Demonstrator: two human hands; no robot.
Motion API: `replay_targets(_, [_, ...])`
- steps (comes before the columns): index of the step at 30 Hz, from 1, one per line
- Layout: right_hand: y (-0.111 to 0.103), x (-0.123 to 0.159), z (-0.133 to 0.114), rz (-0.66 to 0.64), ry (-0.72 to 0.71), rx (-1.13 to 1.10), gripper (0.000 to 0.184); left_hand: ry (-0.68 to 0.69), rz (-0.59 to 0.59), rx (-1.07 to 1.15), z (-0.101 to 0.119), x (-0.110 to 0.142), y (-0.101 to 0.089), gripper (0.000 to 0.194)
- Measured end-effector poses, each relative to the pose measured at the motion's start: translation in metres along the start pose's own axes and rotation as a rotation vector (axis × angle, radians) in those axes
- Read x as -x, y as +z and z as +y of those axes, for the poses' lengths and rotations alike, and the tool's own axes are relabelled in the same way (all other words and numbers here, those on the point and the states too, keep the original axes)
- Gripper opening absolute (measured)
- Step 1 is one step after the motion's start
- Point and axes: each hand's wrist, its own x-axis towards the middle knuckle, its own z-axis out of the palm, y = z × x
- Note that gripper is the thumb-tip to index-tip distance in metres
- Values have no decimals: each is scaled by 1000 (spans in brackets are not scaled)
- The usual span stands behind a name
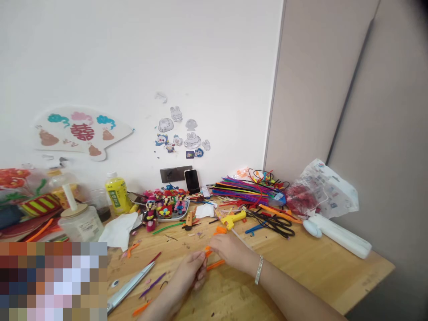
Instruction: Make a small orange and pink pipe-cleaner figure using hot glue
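Over the front middle of the wooden table, my two hands meet on an orange pipe cleaner [209,253]. My left hand [193,270] pinches one part of it, fingers curled. Just to the right, my right hand [231,252], with a bracelet at the wrist, has its fingers closed on the same pipe cleaner. An orange length [216,265] shows below the right hand; whether it joins the held piece is hidden. More orange fuzzy pieces [220,230] lie just beyond, beside a yellow glue gun [234,219].
Large scissors [132,285] lie left of my hands. Colourful pipe cleaners [239,191] are heaped at the back. Small figures [166,206] stand on a tray, near a phone [191,182] and a yellow bottle [117,194]. A white device [341,234] lies right.
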Motion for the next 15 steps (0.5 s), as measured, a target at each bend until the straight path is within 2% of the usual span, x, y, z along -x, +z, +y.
replay_targets(3, [3,1,0,-71,-81,187,15,5,9,-1,-1,-1,-1,36])
replay_targets(9, [-2,4,-6,-82,-138,357,13,12,26,-74,0,0,3,43])
replay_targets(12, [-2,4,-6,-86,-159,377,12,48,62,-182,0,2,8,45])
replay_targets(15, [0,3,-5,-58,-162,308,13,121,159,-348,3,5,13,45])
